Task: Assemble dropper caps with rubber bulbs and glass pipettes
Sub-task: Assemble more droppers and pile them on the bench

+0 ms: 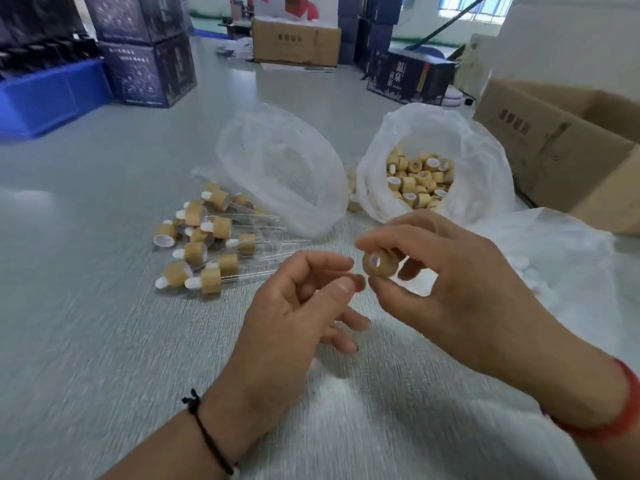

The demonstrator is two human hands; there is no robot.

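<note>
A blue bin point(52, 98) and dark printed cartons point(149, 50) stand far left, a cardboard box point(561, 150) right.

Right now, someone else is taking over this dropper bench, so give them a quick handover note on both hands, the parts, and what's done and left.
Right hand: pinches one bamboo-look cap between thumb and fingers, above the table.
Left hand: thumb and forefinger pinched beside that cap; what they hold is too blurred to tell.
Done: a pile of finished droppers with white bulbs and glass pipettes lies on the table, left of the hands.
Left: the open bag of loose caps behind the hands is still well filled. A second clear bag sits to its left; contents unclear.
</note>
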